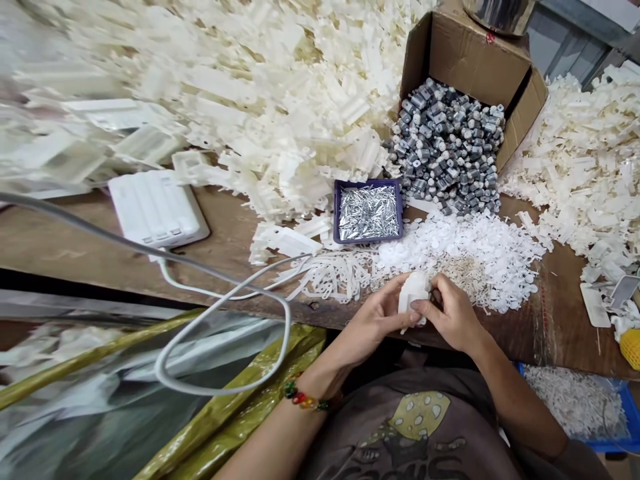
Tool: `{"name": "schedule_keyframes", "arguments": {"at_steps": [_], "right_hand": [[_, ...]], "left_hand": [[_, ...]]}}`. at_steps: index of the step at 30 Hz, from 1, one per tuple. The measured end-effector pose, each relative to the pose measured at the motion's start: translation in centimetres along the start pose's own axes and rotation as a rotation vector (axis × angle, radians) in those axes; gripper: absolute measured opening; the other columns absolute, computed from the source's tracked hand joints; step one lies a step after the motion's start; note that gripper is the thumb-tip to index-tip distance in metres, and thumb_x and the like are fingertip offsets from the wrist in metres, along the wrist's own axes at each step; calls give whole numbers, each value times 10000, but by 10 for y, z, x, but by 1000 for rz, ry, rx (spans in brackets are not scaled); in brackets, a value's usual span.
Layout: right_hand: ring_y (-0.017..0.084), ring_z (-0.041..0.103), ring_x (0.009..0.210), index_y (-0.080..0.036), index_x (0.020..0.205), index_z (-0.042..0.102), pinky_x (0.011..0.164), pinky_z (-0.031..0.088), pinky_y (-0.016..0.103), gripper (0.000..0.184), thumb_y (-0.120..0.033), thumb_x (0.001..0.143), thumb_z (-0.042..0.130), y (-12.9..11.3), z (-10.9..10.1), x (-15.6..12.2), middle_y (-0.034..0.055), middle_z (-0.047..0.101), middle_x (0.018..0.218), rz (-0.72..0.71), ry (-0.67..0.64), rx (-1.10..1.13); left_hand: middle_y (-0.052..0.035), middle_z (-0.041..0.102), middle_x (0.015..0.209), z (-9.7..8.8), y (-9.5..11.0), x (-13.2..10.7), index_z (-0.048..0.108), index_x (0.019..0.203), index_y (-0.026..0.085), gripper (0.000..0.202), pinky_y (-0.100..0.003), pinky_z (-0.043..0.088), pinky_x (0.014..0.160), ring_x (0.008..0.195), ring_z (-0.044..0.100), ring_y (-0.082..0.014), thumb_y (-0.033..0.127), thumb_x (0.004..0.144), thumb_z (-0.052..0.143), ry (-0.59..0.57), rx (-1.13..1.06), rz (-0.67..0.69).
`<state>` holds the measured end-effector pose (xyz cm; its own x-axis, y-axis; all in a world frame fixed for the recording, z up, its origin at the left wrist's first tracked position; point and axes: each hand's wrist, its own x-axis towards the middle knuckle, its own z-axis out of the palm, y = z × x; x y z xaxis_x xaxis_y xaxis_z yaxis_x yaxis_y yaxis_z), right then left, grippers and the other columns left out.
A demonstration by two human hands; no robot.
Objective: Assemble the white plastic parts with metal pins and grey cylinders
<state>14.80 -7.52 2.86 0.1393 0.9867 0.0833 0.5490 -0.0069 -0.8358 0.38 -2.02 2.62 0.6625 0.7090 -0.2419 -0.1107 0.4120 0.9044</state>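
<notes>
A small white plastic housing (413, 291) is held between my two hands above the table's front edge. My left hand (386, 312) wraps its fingers and thumb round the left side of the piece. From the right, my right hand (449, 311) pinches it with thumb and forefinger; anything smaller under those fingertips is hidden. Just beyond the hands lie a heap of small white discs (500, 250) and a pile of tiny beige parts (457, 275). Left of these is a bundle of white strips (337, 275). A purple tray (336, 223) of shiny metal pins stands behind them.
A tipped cardboard box (475, 57) spills grey motor-like parts (450, 147). Cream plastic housings (225, 87) are heaped across the back. A white power bank (155, 207) trails a looping cable (287, 333) at left. A blue bin (627, 407) sits below right.
</notes>
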Motion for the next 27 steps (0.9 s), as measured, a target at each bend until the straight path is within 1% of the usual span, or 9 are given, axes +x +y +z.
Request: {"name": "schedule_keyframes", "arguments": {"at_steps": [2,5,8,12,16,20,23,25,27], "right_hand": [[119,430,574,-207,725,425,553,327,239,255,-432,811,508,-6,3,-1,-23,465,631,-32,64,-89],[131,448,568,-211,703,413,562,339,253,272,-441,815,505,-13,11,-1,-8,473,615,-79,179,-173],[153,504,643,-205,773,454,600,378,262,261,-455,822,511,-18,12,1,23,523,712,-105,127,-223],[165,531,729,-193,873,486,660,415,270,229,-419,844,502,-23,3,1,39,517,797,-201,91,-197],[172,518,735,-184,862,502,659,424,277,175,-340,891,430,-24,-1,0,58,517,794,-291,52,-226],[172,511,718,-182,845,500,641,426,278,154,-303,894,416,-14,6,-3,60,513,770,-290,106,-223],[168,519,715,-182,863,498,630,431,276,126,-285,885,428,-4,14,-10,56,516,779,-251,154,-162],[160,532,712,-184,892,505,634,442,274,119,-280,885,436,1,16,-15,49,529,789,-222,112,-89],[152,554,728,-191,943,518,644,458,267,130,-283,886,445,5,15,-19,45,555,820,-193,16,22]], "left_hand": [[9,636,807,-2,-1,0,582,1092,199,498,-203,472,613,683,571,-120,139,625,743,-55,-178,-40],[8,636,770,-6,-3,0,613,999,182,445,-192,481,569,646,582,-119,94,585,753,-71,-317,-73],[-12,662,801,-14,-4,2,622,973,170,436,-217,508,608,685,614,-145,74,565,746,-77,-368,-93],[-53,685,893,-22,-3,4,607,1021,165,404,-270,537,660,768,645,-190,133,633,716,-88,-397,-128],[-27,669,785,-18,-1,4,616,987,155,368,-219,537,578,660,633,-148,110,639,724,-71,-425,-106],[-18,640,709,-6,-2,2,628,936,140,252,-223,530,489,539,589,-121,136,692,691,-66,-400,-105],[-24,639,722,-1,-4,0,613,1022,142,331,-207,513,478,534,574,-112,145,699,685,-37,-367,-96],[-40,661,813,-4,-3,-5,567,1144,158,444,-217,512,505,611,596,-134,174,714,674,27,-253,-71],[-64,665,998,-14,3,-18,541,1210,185,505,-261,528,631,805,619,-185,208,722,669,116,-5,-14]]}}
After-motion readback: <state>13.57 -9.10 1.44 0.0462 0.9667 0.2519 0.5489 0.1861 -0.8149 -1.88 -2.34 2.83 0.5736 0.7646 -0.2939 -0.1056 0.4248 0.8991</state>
